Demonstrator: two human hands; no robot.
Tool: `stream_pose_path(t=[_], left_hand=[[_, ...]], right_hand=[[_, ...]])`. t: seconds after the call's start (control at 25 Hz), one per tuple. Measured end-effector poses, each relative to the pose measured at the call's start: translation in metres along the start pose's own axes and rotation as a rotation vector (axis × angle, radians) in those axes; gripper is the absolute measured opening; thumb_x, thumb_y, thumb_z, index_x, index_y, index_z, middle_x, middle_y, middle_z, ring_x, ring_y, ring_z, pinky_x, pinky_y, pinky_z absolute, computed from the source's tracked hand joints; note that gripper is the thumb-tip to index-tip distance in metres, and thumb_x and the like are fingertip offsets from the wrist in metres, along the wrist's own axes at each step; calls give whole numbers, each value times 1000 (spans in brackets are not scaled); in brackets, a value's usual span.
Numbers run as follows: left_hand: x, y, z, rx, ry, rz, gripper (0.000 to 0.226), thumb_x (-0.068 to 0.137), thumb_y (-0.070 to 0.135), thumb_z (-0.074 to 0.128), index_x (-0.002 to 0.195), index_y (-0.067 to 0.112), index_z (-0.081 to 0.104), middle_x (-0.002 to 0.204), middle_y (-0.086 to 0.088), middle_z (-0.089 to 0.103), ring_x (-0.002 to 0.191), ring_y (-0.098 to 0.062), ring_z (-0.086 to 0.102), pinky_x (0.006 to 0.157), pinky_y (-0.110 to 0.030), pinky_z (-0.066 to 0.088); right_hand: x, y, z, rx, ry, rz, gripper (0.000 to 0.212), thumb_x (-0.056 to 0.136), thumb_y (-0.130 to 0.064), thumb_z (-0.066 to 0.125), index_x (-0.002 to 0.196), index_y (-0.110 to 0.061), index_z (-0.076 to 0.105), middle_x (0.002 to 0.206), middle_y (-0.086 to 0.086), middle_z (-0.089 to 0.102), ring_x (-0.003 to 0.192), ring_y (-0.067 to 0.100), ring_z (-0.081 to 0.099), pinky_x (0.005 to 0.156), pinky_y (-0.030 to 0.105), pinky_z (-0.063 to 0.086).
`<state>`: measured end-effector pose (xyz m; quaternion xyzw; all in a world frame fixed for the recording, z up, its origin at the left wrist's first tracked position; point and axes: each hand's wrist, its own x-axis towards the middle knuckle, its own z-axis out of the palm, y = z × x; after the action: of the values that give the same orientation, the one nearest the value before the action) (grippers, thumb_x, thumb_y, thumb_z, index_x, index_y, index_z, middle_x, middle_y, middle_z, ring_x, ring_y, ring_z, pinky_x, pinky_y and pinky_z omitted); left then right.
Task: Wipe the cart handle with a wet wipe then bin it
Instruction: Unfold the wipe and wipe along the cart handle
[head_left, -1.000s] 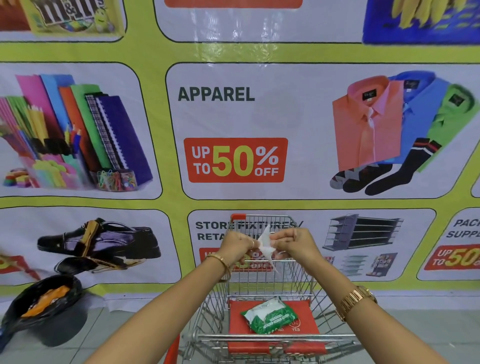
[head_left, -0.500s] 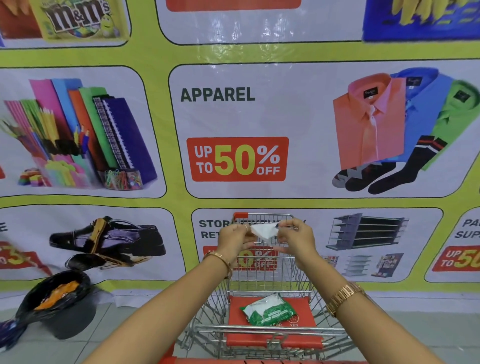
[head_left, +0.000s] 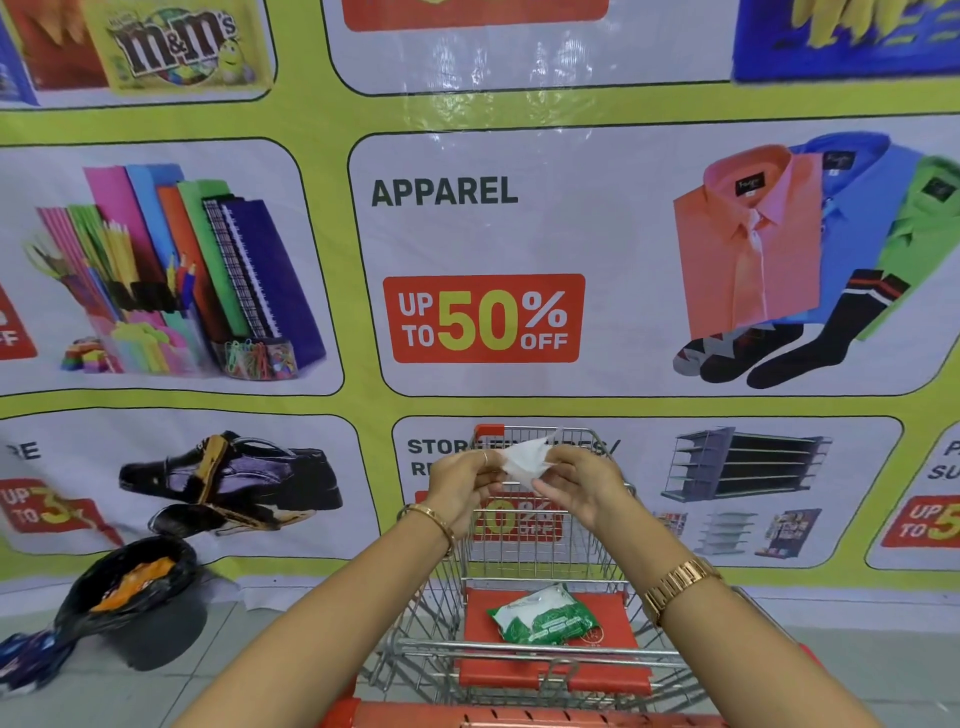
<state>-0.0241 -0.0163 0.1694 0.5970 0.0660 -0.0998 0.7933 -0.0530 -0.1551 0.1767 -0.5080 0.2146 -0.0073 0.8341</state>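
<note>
A white wet wipe (head_left: 523, 460) is stretched between my left hand (head_left: 460, 488) and my right hand (head_left: 582, 486), both pinching it above the wire shopping cart (head_left: 613, 551). The cart's red handle (head_left: 519, 717) runs along the bottom edge of the view, below my forearms. A green and white pack of wipes (head_left: 543, 616) lies on the red fold-out seat (head_left: 615, 623) inside the cart. A black bin (head_left: 156, 631) lined with a black bag stands on the floor at the left, with orange rubbish in it.
A large printed banner (head_left: 467, 234) covers the wall right behind the cart. A dark blue bag (head_left: 28, 657) lies on the tiled floor beside the bin. Grey floor tiles (head_left: 883, 670) show to the right of the cart.
My hands have lifted slightly and spread the wipe wider between them. The view has tipped down, so the red handle now shows at the bottom.
</note>
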Motion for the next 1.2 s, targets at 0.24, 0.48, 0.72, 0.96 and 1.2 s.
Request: stream_pose_path(t=[0.24,0.48,0.72,0.96,1.2], left_hand=[[-1,0,2,-38,73,21,20,81,-12,53,68,2,56,72,-13,63,58,-17,62,49,-19,56],[4,-2,13,-14,158,2,23,79,-15,48,94,-9,64,95,-19,63,66,-18,59,55,-19,55],[3,1,11,-219,136,-38,23,86,-7,51,109,-12,55,77,-15,61,67,-22,60,52,-21,56],[-2,4,13,-331,148,-76,17,94,6,43,93,-4,55,93,-21,61,84,-31,61,83,-36,49],[-9,4,16,-384,251,1,18,88,-4,47,72,4,51,101,-25,58,100,-39,60,85,-40,51]], right_hand=[[4,0,0,58,99,-71,14,81,12,58,78,-1,55,88,17,61,69,21,61,50,22,56],[6,1,6,11,153,-96,35,87,12,38,109,2,64,90,11,54,72,19,51,57,25,52],[6,2,3,203,162,-44,22,92,2,43,110,2,56,81,11,57,69,17,53,54,29,54],[1,2,2,385,192,-27,14,96,-13,45,100,0,49,78,12,57,69,21,57,79,38,50],[-2,6,-3,378,313,-48,22,96,-8,38,110,3,49,96,23,60,84,30,61,74,40,52]])
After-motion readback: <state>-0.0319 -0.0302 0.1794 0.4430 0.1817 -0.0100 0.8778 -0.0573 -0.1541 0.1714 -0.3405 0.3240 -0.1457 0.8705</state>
